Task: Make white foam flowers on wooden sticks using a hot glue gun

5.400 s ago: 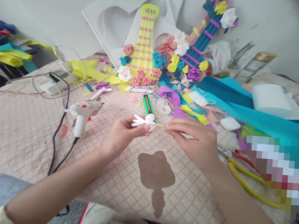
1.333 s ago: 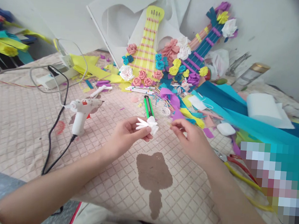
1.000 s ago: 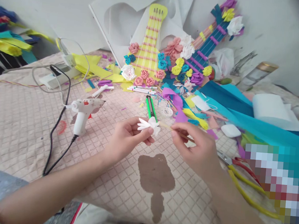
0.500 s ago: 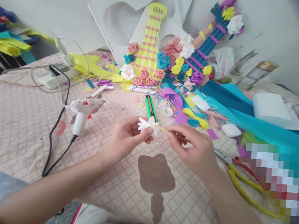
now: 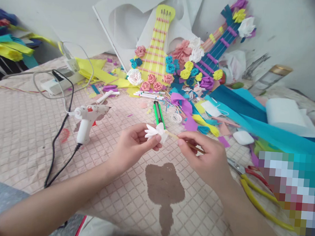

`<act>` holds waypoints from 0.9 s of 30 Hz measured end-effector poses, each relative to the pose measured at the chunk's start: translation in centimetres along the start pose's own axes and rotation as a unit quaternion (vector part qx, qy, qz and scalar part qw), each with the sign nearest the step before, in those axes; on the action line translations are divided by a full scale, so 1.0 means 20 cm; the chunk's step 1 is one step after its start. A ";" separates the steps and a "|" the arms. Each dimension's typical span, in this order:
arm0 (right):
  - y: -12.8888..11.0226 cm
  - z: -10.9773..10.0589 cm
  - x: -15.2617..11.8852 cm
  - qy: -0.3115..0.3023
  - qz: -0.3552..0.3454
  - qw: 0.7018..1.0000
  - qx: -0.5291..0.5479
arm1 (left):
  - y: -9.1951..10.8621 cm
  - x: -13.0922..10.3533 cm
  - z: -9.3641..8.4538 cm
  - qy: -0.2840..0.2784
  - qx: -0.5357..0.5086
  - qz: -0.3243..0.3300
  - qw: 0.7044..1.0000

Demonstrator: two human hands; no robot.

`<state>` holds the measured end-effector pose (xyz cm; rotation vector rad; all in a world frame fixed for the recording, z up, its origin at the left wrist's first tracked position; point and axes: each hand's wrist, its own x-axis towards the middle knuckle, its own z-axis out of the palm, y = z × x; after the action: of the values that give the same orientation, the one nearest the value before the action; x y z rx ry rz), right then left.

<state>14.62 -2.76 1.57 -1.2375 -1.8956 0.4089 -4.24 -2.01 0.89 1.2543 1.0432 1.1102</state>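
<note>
A small white paper flower [image 5: 153, 132] is pinched between the thumb and fingers of my left hand [image 5: 138, 140], its pointed petals facing left. My right hand [image 5: 204, 150] grips a thin wooden stick [image 5: 197, 148] whose pale tip reaches to the base of the flower. Whether the tip is inside the flower or only touching it, I cannot tell. Just beyond my fingertips lies a green utility knife [image 5: 159, 113]. To the left of my hands a white hot glue gun [image 5: 87, 121] stands on the table, nozzle pointing right.
A yellow paper guitar [image 5: 157, 45] and a blue one [image 5: 215, 51], both with paper flowers, lean at the back. Scissors [image 5: 237, 166] and yellow-handled pliers [image 5: 259, 206] lie at right. A black cord [image 5: 54, 139] trails at left. Teal paper [image 5: 255, 116] and a white roll [image 5: 287, 115] are back right.
My right hand has shifted slightly right, and the stick lies at a slightly different angle. The white flower stays in nearly the same place in my left hand.
</note>
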 end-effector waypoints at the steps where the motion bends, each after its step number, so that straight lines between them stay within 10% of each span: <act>1: 0.00 0.00 0.00 -0.001 0.004 1.000 0.003 | 0.00 0.00 0.00 0.001 0.000 0.001 1.000; 18: -0.01 -0.02 0.01 -0.023 0.109 0.977 0.180 | 0.01 0.00 0.00 0.006 -0.015 0.002 1.000; 27: 0.00 0.01 0.01 -0.081 0.106 0.986 0.102 | 0.01 0.00 0.01 -0.003 -0.017 0.011 1.000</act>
<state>14.48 -2.60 1.51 -1.3031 -1.8072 0.8202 -4.01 -2.07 1.12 1.2429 1.0045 1.1355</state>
